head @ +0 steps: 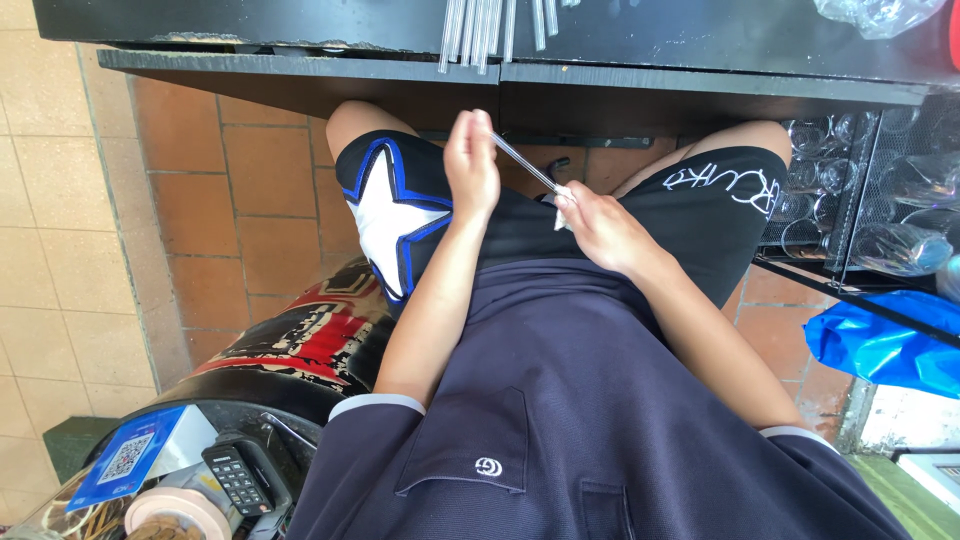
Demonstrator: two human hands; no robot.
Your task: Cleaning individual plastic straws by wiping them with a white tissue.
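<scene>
I sit with my hands over my lap in black shorts. My left hand (471, 163) pinches the upper end of a thin clear rod or straw (525, 164) that slants down to the right. My right hand (598, 226) grips its lower end together with a small white cloth or tissue (561, 218) wrapped around it. Several more clear rods (480, 30) lie on the black counter above my hands, their ends sticking out over its edge.
A black counter edge (300, 62) runs across the top. A wire rack with clear glasses (880, 200) stands at the right above a blue plastic bag (880, 345). At lower left a painted barrel (300, 345) carries a calculator (236, 478) and tape roll (178, 510).
</scene>
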